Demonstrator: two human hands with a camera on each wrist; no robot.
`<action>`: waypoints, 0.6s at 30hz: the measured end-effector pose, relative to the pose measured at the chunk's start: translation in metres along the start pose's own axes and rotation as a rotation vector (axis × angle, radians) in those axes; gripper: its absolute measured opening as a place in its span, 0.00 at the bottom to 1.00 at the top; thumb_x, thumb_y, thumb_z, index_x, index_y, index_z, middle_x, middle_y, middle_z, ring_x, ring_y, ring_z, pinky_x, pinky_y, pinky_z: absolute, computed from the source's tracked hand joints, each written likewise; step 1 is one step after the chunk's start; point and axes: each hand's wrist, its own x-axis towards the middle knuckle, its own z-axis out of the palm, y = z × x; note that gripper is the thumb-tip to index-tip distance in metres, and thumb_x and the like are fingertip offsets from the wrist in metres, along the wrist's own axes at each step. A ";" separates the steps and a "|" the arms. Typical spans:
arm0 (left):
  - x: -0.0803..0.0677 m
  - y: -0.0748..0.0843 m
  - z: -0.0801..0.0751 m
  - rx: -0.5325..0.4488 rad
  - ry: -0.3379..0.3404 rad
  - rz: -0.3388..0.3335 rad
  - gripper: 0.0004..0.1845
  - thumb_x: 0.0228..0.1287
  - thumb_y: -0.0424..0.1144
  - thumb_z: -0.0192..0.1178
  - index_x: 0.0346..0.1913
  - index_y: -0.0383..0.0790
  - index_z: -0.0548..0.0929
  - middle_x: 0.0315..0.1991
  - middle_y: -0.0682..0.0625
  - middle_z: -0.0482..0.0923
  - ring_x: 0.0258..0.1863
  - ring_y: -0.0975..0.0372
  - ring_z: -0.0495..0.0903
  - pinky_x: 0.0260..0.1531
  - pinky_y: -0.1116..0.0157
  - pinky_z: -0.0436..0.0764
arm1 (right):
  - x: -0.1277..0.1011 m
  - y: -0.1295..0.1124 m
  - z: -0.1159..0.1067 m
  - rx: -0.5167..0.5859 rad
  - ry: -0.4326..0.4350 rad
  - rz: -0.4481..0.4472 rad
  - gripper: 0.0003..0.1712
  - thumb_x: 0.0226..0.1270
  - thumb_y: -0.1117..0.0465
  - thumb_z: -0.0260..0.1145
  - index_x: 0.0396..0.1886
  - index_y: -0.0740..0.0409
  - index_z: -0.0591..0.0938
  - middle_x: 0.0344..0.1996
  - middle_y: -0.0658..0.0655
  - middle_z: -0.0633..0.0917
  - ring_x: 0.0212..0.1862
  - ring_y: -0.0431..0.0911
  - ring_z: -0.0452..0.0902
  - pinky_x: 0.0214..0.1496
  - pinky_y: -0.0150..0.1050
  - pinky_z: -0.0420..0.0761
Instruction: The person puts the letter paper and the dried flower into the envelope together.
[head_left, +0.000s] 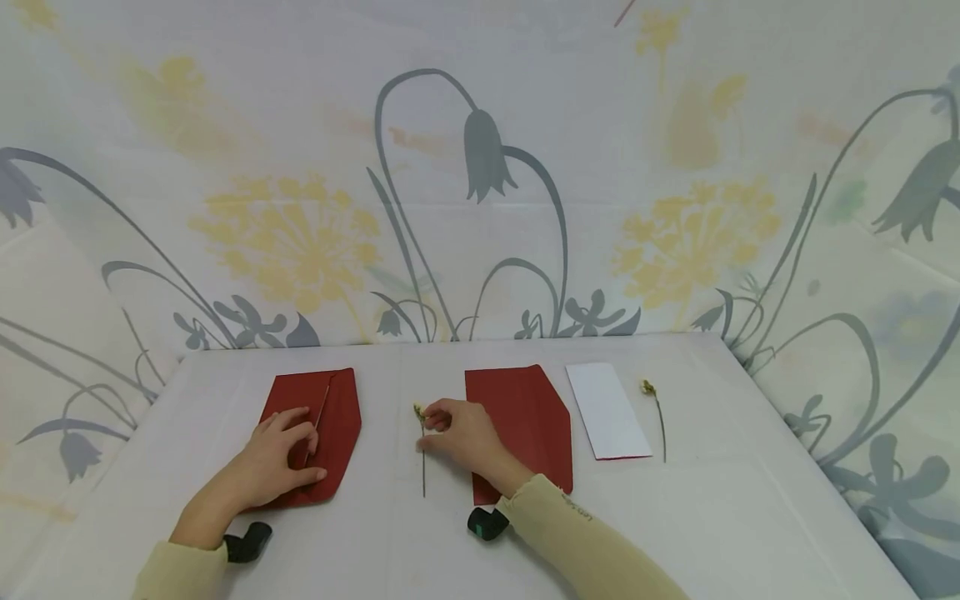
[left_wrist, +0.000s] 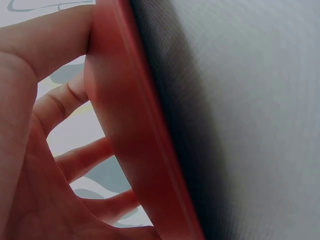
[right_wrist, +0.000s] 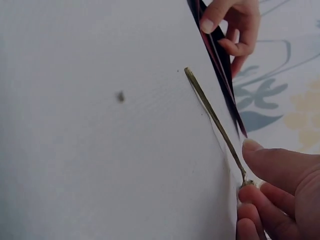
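My left hand [head_left: 262, 458] rests on a red envelope [head_left: 341, 442] at the left, its fingers spread and bent over the paper. The left wrist view shows its fingers touching the red paper [left_wrist: 135, 130]. My right hand [head_left: 468, 437] is at a dried flower [head_left: 423, 475] with a pale head and a thin stem, lying on the white table. In the right wrist view a fingertip touches the flower head beside the stem [right_wrist: 215, 117]; the thumb stands apart from the fingers. Part of the flower head is hidden.
A second red envelope [head_left: 525, 417] lies partly under my right forearm. To its right are a white card [head_left: 607, 408] with a red lower edge and another dried flower [head_left: 662, 425]. Behind the table [head_left: 720, 517] hangs a flower-printed cloth [head_left: 315, 125].
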 end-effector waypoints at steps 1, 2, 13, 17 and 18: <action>0.000 0.000 0.000 0.000 0.001 0.000 0.21 0.49 0.44 0.78 0.30 0.53 0.71 0.63 0.28 0.65 0.63 0.27 0.58 0.59 0.28 0.55 | 0.000 -0.001 0.001 -0.010 0.005 0.006 0.17 0.53 0.57 0.81 0.42 0.52 0.86 0.30 0.41 0.84 0.35 0.36 0.77 0.40 0.33 0.78; 0.000 0.000 0.000 0.000 0.003 0.001 0.21 0.49 0.44 0.78 0.30 0.53 0.71 0.63 0.28 0.65 0.63 0.27 0.58 0.59 0.28 0.55 | 0.000 -0.003 0.001 -0.019 0.008 0.014 0.17 0.53 0.57 0.81 0.42 0.52 0.86 0.30 0.41 0.84 0.35 0.36 0.77 0.40 0.33 0.78; 0.001 -0.001 0.001 0.001 0.007 0.005 0.21 0.49 0.44 0.78 0.30 0.52 0.71 0.63 0.28 0.66 0.63 0.26 0.58 0.60 0.28 0.54 | -0.003 -0.011 0.005 -0.074 0.040 0.031 0.11 0.54 0.62 0.78 0.38 0.48 0.88 0.30 0.40 0.83 0.35 0.37 0.76 0.37 0.33 0.76; 0.001 -0.001 0.002 -0.001 0.003 0.005 0.21 0.50 0.45 0.78 0.30 0.52 0.71 0.63 0.28 0.65 0.63 0.26 0.58 0.62 0.29 0.52 | -0.002 -0.009 0.004 -0.034 0.043 0.035 0.10 0.55 0.61 0.77 0.37 0.48 0.88 0.28 0.39 0.82 0.34 0.36 0.76 0.37 0.34 0.76; 0.000 0.000 0.002 -0.004 0.002 0.004 0.21 0.50 0.45 0.78 0.30 0.52 0.71 0.63 0.28 0.65 0.63 0.26 0.58 0.61 0.29 0.52 | -0.002 -0.008 0.004 -0.019 0.040 0.038 0.10 0.55 0.61 0.77 0.38 0.48 0.87 0.28 0.39 0.83 0.34 0.36 0.76 0.37 0.34 0.76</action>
